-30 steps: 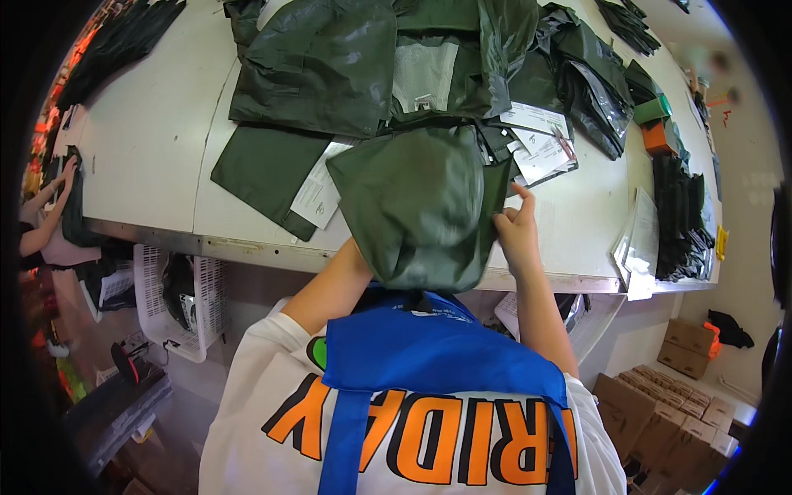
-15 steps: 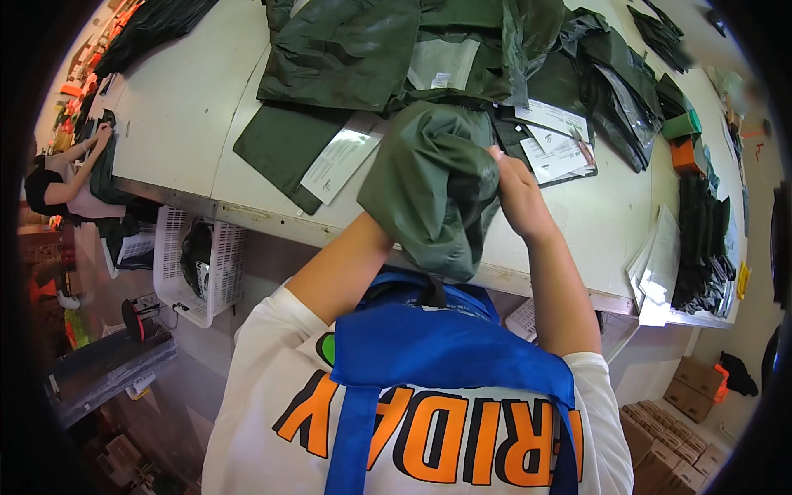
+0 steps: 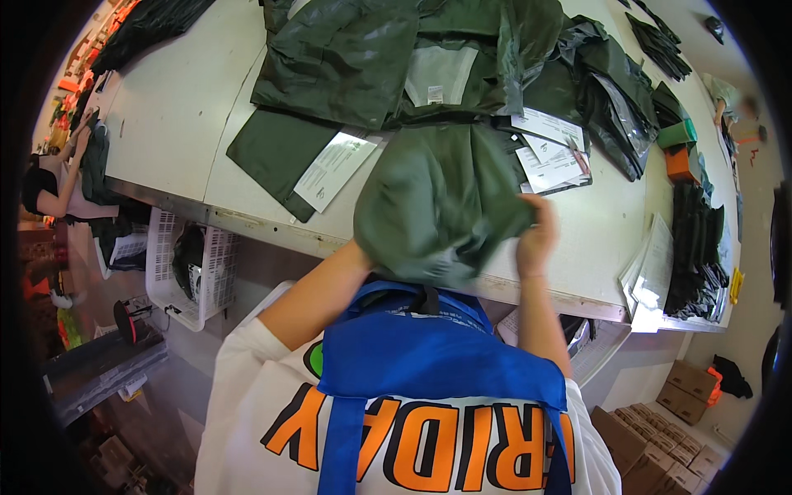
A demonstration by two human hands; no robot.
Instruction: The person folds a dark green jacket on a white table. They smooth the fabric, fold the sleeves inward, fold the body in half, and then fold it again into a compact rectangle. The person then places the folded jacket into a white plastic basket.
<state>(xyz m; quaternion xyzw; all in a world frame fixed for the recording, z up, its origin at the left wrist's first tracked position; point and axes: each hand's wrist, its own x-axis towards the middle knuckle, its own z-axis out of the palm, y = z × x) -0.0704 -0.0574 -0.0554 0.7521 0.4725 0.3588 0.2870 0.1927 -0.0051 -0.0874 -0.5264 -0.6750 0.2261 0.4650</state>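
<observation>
Fingers, right hand [image 3: 538, 239]: blurring, but apparently pinching narrow on the pulled-out right corner of a dark green, glossy, pouch-shaped piece of pliant sheeting [image 3: 429, 198]. Fingers, left hand: hiding behind or inside that piece, so you are giving no view of whether they are gripping.

Surface: a long, off-white, flat-topped worktable [image 3: 173, 124], stretching beneath everything. Spread: dark green, creased, glossy garments [image 3: 338, 66], lying across its middle. Piece in hand: hanging over the near edge, between your forearms. Stack: dark, flat-folded packets [image 3: 693, 256], standing at the right end. Folded item: a matt dark green rectangle [image 3: 276, 157], lying left of the piece and partly sitting under a white printed card [image 3: 334, 169]. Papers: white printed sheets [image 3: 553, 165], lying just beyond your right hand.

Step, as judged: you are probably holding the piece opened out between both hands and working on its shape. Next move, as judged: calling for a firm pinch at the right corner, a steady left hand, and slack sheeting staying off the papers.
</observation>
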